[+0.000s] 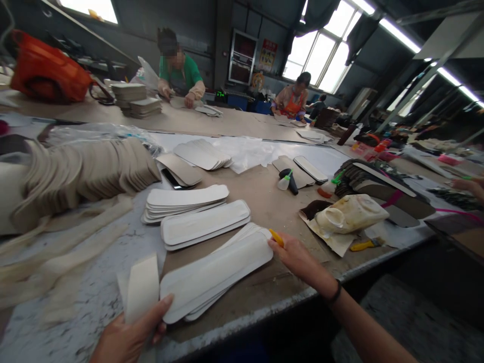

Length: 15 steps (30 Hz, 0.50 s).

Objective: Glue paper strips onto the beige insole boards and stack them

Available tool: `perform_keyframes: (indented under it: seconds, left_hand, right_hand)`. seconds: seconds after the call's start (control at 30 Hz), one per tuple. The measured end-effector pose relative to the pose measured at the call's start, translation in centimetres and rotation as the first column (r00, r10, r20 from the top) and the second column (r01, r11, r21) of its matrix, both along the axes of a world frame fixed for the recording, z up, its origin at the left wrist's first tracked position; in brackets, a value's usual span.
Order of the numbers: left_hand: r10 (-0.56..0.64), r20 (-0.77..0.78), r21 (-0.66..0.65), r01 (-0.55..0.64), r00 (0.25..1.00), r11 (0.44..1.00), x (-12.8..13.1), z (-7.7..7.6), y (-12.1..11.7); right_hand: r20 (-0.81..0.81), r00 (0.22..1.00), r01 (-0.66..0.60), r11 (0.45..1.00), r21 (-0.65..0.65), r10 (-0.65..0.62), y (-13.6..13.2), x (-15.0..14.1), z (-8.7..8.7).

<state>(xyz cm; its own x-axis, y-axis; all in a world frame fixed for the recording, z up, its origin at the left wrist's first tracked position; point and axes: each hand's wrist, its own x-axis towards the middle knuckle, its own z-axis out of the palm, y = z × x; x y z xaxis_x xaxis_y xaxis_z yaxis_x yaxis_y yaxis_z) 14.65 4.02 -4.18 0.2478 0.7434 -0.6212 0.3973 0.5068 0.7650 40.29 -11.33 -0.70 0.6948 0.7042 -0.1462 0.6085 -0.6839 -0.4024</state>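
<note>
Row of curved beige sheets with rounded ends (91, 169) leans at 9 o'clock, with limp cream strips (79, 239) lying at 8 o'clock. Between 7 and 8 o'clock, the left hand (132, 330) closes around a flat pale band (142, 287), its thumb tip touching the left end of a long white panel with rounded corners (217, 272). That panel tops a fanned stack between 6 and 7 o'clock on the brown-covered surface (260, 196). At its right end, between 4 and 5 o'clock, the right hand (297, 259) pinches a slim yellow implement (277, 238). Farther right, a stained off-white plastic jug (357, 214) lies sideways near 3 o'clock, and a yellow-handled brush (363, 245) rests at 4.
</note>
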Motion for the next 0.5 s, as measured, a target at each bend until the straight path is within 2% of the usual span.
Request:
perform_keyframes:
  seconds: [0.1,0.2,0.27,0.37,0.5]
  left_hand:
    - [0.020,0.157,-0.053,-0.011,0.987,0.999,-0.6,0.9,0.3]
    - [0.014,0.248,-0.055,0.000,0.969,0.998,-1.0,1.4,0.5]
    - [0.013,0.293,-0.053,0.003,0.956,0.999,-1.3,1.5,0.6]
    - [0.021,0.371,-0.061,0.002,0.929,0.998,-1.5,1.6,0.7]
    - [0.101,0.474,-0.160,-0.027,0.875,0.987,-1.3,2.0,0.9]
  right_hand:
    - [-0.213,0.974,0.095,0.990,0.102,-0.071,0.2,0.2,0.0]
    - [-0.498,0.850,0.273,0.952,0.139,-0.171,0.4,-0.1,0.2]
    - [-0.606,0.772,0.321,0.940,0.113,-0.191,0.5,-0.4,0.4]
    - [-0.721,0.673,0.345,0.932,0.109,-0.165,0.3,-0.8,0.6]
    - [-0.872,0.489,0.445,0.866,0.230,-0.020,0.2,-1.4,0.4]
